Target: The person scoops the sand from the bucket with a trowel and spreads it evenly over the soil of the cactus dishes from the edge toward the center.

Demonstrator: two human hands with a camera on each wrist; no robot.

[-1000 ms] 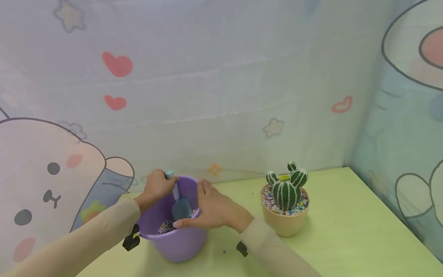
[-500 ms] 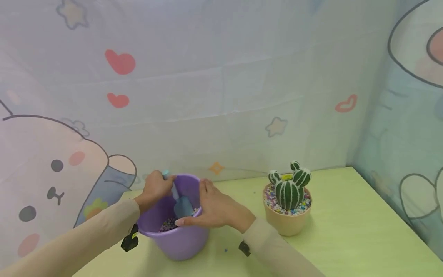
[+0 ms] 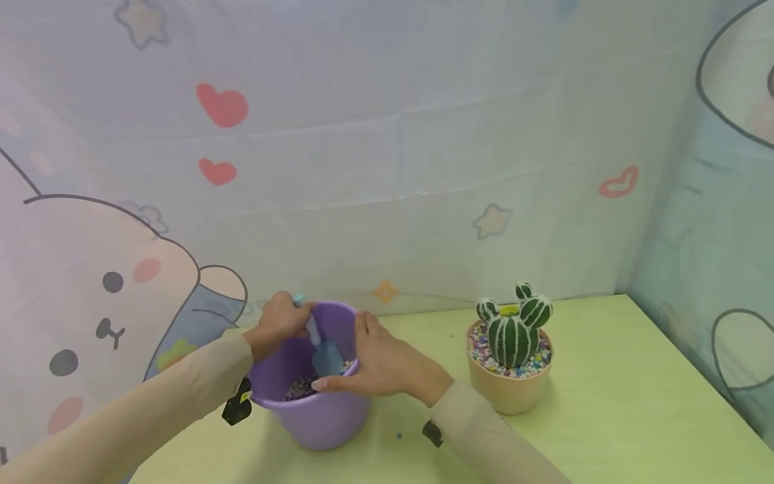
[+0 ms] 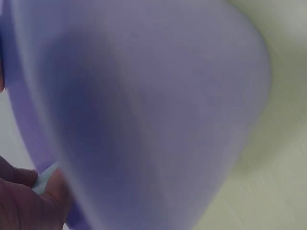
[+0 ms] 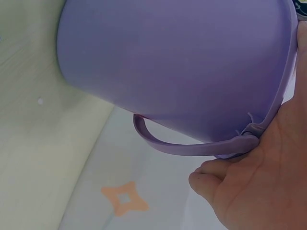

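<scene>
A purple bucket (image 3: 326,427) stands on the table, small multicoloured pebbles (image 3: 300,388) lying inside at the bottom. My left hand (image 3: 281,317) grips the light blue handle of a small trowel (image 3: 328,359), leaning inside the bucket with its blue-grey blade down by the pebbles. In the left wrist view, finger and thumb pinch the pale handle end (image 4: 46,178) beyond the rim. My right hand (image 3: 390,363) rests on the bucket's right rim, fingers straight and thumb spread across the front edge. The right wrist view shows the palm beside the hanging bucket handle (image 5: 187,147).
To the right stands a green-and-white cactus (image 3: 512,339) in an orange pot (image 3: 509,390) filled with coloured pebbles. One tiny blue pebble (image 3: 399,436) lies on the yellow-green table (image 3: 611,403). A printed cloth backdrop (image 3: 338,168) rises behind the table.
The head view has turned slightly, so everything sits a little farther right. Both hands keep their places at the bucket, and the trowel has shifted only a little inside it.
</scene>
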